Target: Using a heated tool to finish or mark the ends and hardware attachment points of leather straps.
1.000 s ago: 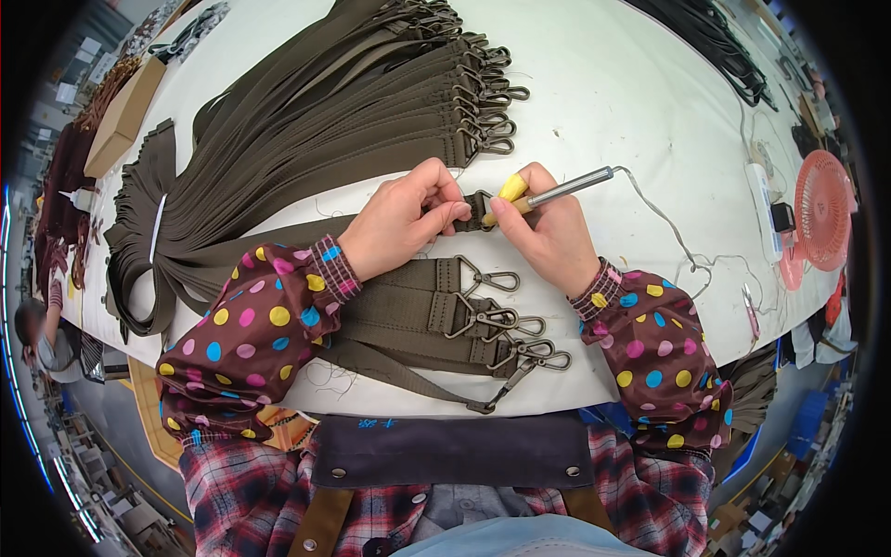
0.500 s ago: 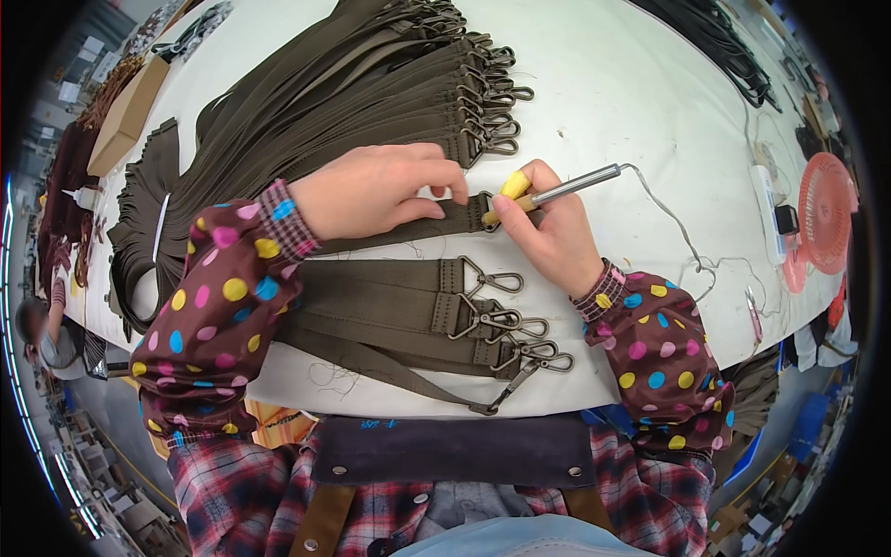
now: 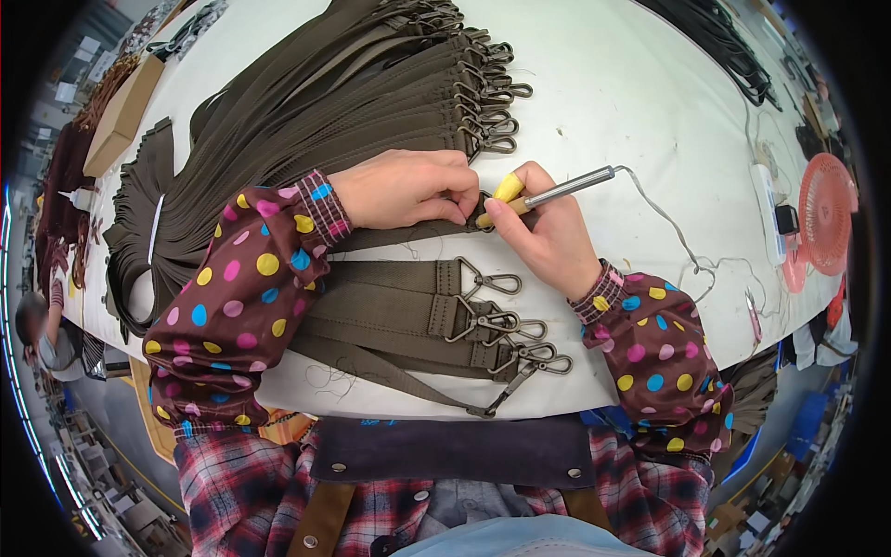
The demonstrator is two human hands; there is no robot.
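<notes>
My left hand (image 3: 413, 188) has its fingers curled down on the end of an olive webbing strap (image 3: 367, 241), beside a metal ring fitting (image 3: 480, 202). My right hand (image 3: 549, 237) grips a slim corded tool (image 3: 580, 181) with a steel barrel and a wooden lower part, its tip at the fitting near my left fingertips. A yellow wrap covers one of my right fingers. Below my hands lie several straps (image 3: 390, 306) with swivel hooks (image 3: 501, 283); above them spreads a large tied bundle of similar straps (image 3: 278, 121).
The white worktable (image 3: 631, 111) carries a cardboard box (image 3: 125, 111), black cords (image 3: 733, 56), a power strip (image 3: 768, 209), a pink fan (image 3: 821, 212) and small pink-handled snips (image 3: 752, 316). A co-worker (image 3: 51, 339) is at the far left.
My left hand drew back leftward from the strap end with fingers loosened, then came right again and is curled at the fitting. My right hand and tool moved only slightly.
</notes>
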